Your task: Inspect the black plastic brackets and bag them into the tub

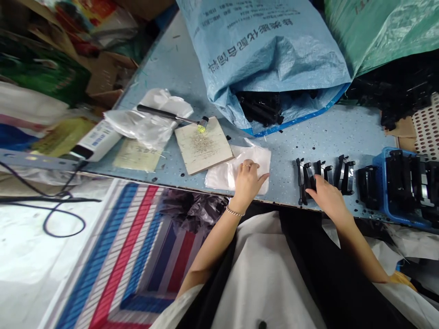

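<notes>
My left hand [247, 180] rests on a stack of thin white plastic bags [219, 176] at the table's front edge. Its fingers are bent onto the top bag and the thumb is spread apart from them. My right hand [327, 196] has thumb and fingertips at a black plastic part [321, 169], one of several similar pieces laid out in a row; the hand partly hides it. To its left lies another black part [302, 180], and on the other side stand more black parts [345, 174] with shiny faces.
A blue basket [382, 183] of black parts sits at the right. Behind is a large blue sack [274, 59] with black parts in its mouth. A mallet [171, 114] lies across a clear bag and a square board [204, 146]. Below the table hangs a striped bag [137, 256].
</notes>
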Demonstrator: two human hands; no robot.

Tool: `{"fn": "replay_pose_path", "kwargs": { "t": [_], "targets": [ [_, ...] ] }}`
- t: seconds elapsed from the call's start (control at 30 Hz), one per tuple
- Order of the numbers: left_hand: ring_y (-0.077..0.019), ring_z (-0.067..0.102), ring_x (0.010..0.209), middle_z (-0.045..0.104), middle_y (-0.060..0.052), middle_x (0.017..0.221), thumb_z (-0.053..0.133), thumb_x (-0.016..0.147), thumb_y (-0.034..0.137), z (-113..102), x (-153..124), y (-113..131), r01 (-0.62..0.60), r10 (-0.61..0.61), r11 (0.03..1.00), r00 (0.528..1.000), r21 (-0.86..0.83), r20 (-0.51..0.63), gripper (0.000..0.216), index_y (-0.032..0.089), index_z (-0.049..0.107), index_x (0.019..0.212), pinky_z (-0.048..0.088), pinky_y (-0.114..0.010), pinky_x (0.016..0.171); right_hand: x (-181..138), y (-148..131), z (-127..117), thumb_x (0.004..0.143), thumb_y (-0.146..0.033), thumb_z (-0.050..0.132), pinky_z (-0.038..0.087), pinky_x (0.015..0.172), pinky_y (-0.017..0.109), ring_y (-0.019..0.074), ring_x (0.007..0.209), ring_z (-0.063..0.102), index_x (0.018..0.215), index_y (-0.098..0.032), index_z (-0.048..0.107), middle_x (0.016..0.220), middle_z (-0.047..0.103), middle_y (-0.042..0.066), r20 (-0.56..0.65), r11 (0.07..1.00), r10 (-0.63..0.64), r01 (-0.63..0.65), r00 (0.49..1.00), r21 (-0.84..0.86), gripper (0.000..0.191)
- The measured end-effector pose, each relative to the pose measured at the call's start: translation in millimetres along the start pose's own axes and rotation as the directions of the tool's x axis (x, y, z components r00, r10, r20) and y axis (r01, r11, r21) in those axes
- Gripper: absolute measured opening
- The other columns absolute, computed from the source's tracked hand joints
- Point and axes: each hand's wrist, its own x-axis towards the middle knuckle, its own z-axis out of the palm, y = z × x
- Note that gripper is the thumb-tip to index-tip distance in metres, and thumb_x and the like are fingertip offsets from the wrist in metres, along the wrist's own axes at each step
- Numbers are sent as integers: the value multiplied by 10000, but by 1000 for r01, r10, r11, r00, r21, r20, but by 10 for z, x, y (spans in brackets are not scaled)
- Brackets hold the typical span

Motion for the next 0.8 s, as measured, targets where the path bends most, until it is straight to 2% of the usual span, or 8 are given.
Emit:
{"fn": "replay_pose_path", "kwargs": {
  "t": [0.13,0.23,0.3,0.37,0.47,0.57,0.67,0.8],
  "targets": [
    [-248,669,951,684,-107,938,620,906,140,181,201,-159,27,-29,1000,992,13,123,145,175,641,767,539,-403,908,32,75,23,973,-268,573,560,808,438,365,1002,738,1199,-122,594,1152,727,213,37,993,-1,-4,999,117,270],
    [-186,646,819,672,-46,855,679,839,168,45,207,-282,143,-113,974,980,-178,164,111,186,655,732,536,-332,809,115,70,51,950,-262,548,566,843,421,305,999,727,1133,-180,614,1093,739,131,38,841,-60,30,997,540,211],
    [-155,607,725,649,-20,789,739,787,235,-47,201,-307,244,-203,935,963,-256,174,131,182,657,699,512,-301,731,198,-39,60,927,-357,583,578,801,376,256,948,716,1100,-202,610,1015,732,83,34,526,-148,50,988,849,234],
    [-150,601,716,660,-22,783,725,786,280,-95,204,-298,303,-252,903,948,-304,196,160,178,668,676,493,-292,716,293,-239,60,868,-463,668,583,754,349,214,861,691,1040,-212,607,942,708,48,6,169,-223,33,975,985,310],
    [-154,620,723,703,-27,805,684,785,278,-95,216,-270,379,-305,849,920,-368,245,115,176,711,742,483,-283,696,453,-632,65,742,-498,812,598,767,371,168,759,652,909,-231,602,847,661,-8,-19,-251,-289,-57,957,966,378],
    [-133,593,630,687,-3,728,726,725,243,-93,194,-238,448,-377,794,893,-412,244,104,171,670,774,458,-258,619,628,-994,113,678,-458,881,605,846,429,169,791,665,802,-237,598,815,663,-31,-59,-548,-340,-147,938,824,380],
    [-156,658,740,728,-26,814,665,776,175,-181,116,-182,326,-295,863,945,-386,139,55,179,613,759,516,-276,709,799,-1223,199,624,-439,924,614,851,429,178,801,668,766,-231,608,818,692,-24,-56,-641,-334,-183,941,745,404],
    [-250,677,1004,755,-108,1003,469,844,25,-413,-10,-102,51,-63,994,990,94,129,283,178,708,827,548,-402,918,913,-1302,261,595,-403,937,617,765,325,147,769,646,813,-226,640,828,691,-34,9,-616,-226,-150,974,774,408]
  ]
}}
